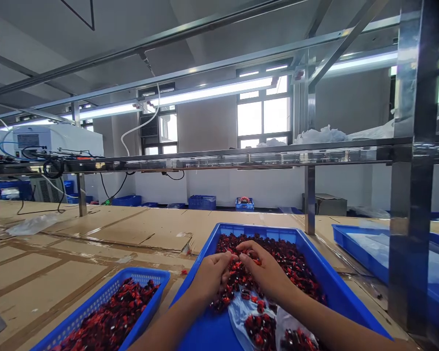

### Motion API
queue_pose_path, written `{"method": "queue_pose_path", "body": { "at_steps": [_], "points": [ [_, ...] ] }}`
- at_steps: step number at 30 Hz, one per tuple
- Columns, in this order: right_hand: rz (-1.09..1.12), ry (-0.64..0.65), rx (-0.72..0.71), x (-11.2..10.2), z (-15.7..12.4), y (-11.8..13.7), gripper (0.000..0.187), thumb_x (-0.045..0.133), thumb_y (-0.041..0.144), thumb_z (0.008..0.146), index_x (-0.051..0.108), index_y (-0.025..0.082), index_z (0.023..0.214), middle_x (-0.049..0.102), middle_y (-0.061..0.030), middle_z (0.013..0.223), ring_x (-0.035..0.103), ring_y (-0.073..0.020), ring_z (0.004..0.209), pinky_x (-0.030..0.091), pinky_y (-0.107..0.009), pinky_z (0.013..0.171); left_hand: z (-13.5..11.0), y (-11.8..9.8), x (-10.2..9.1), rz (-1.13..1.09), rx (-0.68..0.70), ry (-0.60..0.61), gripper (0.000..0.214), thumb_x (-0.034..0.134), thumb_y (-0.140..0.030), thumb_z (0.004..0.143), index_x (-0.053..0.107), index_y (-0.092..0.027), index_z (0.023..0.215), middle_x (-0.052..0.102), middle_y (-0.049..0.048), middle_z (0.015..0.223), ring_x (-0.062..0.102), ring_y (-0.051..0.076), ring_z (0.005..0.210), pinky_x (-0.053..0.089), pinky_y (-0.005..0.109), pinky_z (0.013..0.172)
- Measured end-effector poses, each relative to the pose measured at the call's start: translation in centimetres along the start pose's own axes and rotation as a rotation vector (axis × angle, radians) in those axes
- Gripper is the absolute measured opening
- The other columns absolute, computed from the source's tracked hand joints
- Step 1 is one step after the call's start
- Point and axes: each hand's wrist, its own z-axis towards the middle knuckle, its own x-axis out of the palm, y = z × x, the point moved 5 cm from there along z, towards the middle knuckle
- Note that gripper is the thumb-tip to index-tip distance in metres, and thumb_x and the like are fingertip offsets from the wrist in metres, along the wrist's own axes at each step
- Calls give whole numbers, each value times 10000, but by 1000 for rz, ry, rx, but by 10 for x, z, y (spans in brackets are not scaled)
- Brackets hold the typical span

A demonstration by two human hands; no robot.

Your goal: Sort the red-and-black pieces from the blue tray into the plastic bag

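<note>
Both my hands are over a large blue tray (346, 292) filled with small glossy dark-red and red pieces (289, 258). My left hand (214, 273) is closed, with thumb and forefinger pinched at a small red piece (235, 257). Close against it, my right hand (261, 268) has curled fingers, its thumb and forefinger near the same piece. Whether the right fingertips grip it too is hard to make out. Below my hands, a crumpled clear plastic bag (237, 317) lies in the tray with more red pieces on and around it.
At the left, a blue perforated basket (164, 280) holds more red pieces. Cardboard (76, 280) covers the table. A metal post (409, 219) rises at right, beside another blue tray (373, 265) with plastic sheeting. A metal shelf (212, 161) crosses ahead.
</note>
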Motion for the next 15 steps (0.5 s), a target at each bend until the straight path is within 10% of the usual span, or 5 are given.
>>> {"method": "queue_pose_path", "body": {
  "at_steps": [3, 6, 15],
  "points": [
    [-614, 75, -301, 4, -8, 19, 279, 532, 297, 903, 562, 280, 1180, 705, -26, 1008, 657, -221, 879, 424, -284, 692, 2, 1, -3, 83, 34, -36, 562, 565, -757, 705, 479, -202, 673, 376, -83, 429, 262, 58, 312, 180, 192, 328],
    [-873, 138, -304, 12, -12, 18, 316, 518, 283, 923, 511, 267, 1238, 721, -44, 1050, 688, -256, 901, 408, -285, 672, 3, 3, -2, 152, 82, -34, 621, 548, -801, 682, 442, -197, 583, 382, -66, 419, 272, 51, 323, 180, 198, 351],
    [-703, 89, -356, 11, -17, 26, 189, 455, 267, 966, 554, 270, 1127, 710, -3, 1028, 666, -202, 913, 420, -275, 741, -3, 9, 1, -101, -119, -97, 446, 477, -636, 800, 541, -196, 829, 439, -60, 531, 322, 70, 341, 150, 187, 338]
  ]
}}
